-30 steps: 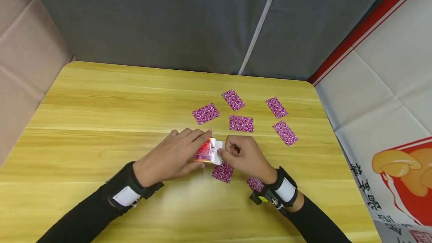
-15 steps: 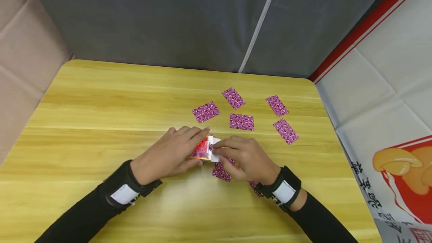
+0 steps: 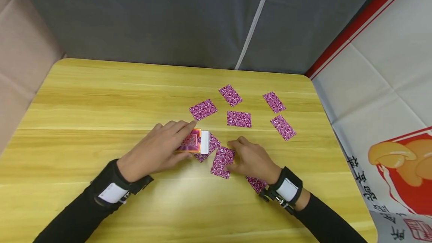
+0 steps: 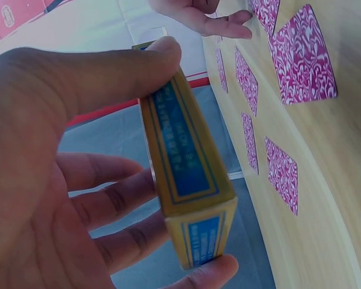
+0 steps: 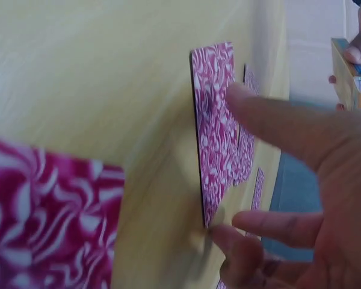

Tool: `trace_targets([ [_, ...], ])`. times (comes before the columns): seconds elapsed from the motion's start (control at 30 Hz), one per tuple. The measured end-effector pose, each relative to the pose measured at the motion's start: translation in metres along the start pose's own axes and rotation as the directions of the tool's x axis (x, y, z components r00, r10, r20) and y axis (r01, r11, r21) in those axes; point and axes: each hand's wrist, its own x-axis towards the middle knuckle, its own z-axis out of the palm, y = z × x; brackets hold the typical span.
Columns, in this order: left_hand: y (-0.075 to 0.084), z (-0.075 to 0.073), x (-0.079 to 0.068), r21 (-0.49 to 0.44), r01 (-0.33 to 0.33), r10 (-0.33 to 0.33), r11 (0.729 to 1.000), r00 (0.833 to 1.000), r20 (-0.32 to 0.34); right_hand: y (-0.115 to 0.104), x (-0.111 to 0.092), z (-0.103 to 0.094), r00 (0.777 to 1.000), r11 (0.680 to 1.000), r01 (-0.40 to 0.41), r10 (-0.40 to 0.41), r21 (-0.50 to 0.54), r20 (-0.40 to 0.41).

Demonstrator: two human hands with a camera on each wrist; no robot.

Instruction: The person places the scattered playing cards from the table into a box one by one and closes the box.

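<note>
My left hand (image 3: 156, 149) holds a small card box (image 3: 190, 141), thumb on one side and fingers on the other. The box is red and purple on top with a white flap at its right end; its gold and blue sides (image 4: 186, 156) show in the left wrist view. Just right of the box, my right hand (image 3: 254, 158) has its thumb and fingertips at the edges of a purple patterned playing card (image 3: 221, 162), which lies face down. Another playing card (image 3: 214, 142) sits partly under the box. One more card (image 3: 256, 185) is partly hidden by my right wrist.
Several face-down cards lie spread beyond my hands, among them one at the back (image 3: 230, 95) and one at the right (image 3: 283, 127). The wooden table (image 3: 101, 96) meets a grey curtain (image 3: 152, 18) behind and a printed white panel (image 3: 381, 85) on the right.
My right hand has left the box's white flap and moved right and down to the nearby playing card. The box has shifted slightly left in my left hand's grip, uncovering the card beneath.
</note>
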Motion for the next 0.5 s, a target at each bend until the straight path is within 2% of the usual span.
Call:
trace_targets([
  [0.17,-0.002,-0.003,-0.002,-0.008,0.016,-0.016,1.0,1.0,0.003,-0.005,0.006,0.005,0.996,0.997,-0.078,0.078,0.016,0.039],
  [0.3,-0.004,-0.003,-0.002,-0.01,0.013,-0.013,1.0,1.0,-0.008,-0.002,0.007,0.001,0.985,0.983,-0.143,0.131,0.114,0.109],
  [0.43,-0.005,-0.005,-0.003,-0.009,0.009,-0.009,1.0,1.0,-0.022,0.008,0.004,-0.007,0.993,0.957,-0.086,0.061,0.276,0.098],
  [0.5,-0.007,-0.006,-0.004,-0.012,0.014,-0.014,1.0,1.0,-0.026,0.014,0.0,-0.013,0.997,0.919,-0.033,0.005,0.394,0.071],
])
